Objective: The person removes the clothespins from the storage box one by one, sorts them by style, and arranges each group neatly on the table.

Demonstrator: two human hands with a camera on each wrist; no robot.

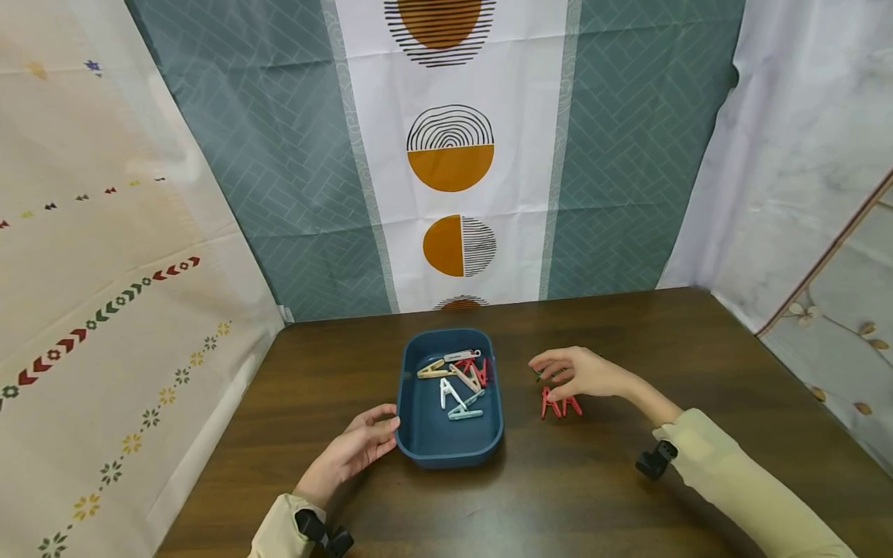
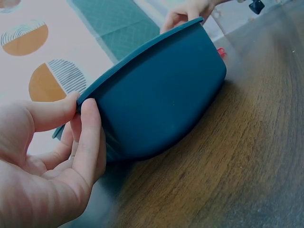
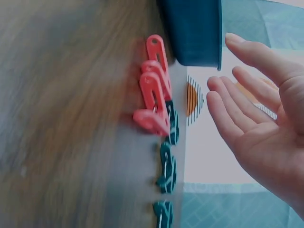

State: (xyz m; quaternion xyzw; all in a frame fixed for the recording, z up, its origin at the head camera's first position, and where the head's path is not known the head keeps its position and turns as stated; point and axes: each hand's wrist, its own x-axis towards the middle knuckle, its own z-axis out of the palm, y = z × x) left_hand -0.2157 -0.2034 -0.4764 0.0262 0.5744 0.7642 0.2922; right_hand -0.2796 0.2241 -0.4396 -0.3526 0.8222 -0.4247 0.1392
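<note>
A blue plastic bin [image 1: 436, 449] stands on the table, with several clothespins in its upper half. Among them are a white clothespin [image 1: 450, 394], a pale green one [image 1: 466, 409], a yellow one [image 1: 434, 369] and red ones [image 1: 481, 372]. My left hand [image 1: 360, 446] pinches the bin's left rim between thumb and fingers. Right of the bin, my right hand [image 1: 577, 372] hovers over two red clothespins [image 3: 154, 90], its fingers apart and loosely bent, with nothing in them. Several dark green clothespins [image 3: 166, 168] lie beyond the red ones in the right wrist view, mostly hidden by the hand in the head view.
The brown wooden table [image 1: 335, 356] ends at a patterned cloth [image 1: 453, 263] hanging behind it. More cloth hangs on the left [image 1: 125, 310] and right [image 1: 802, 232]. A small black device is strapped on each wrist.
</note>
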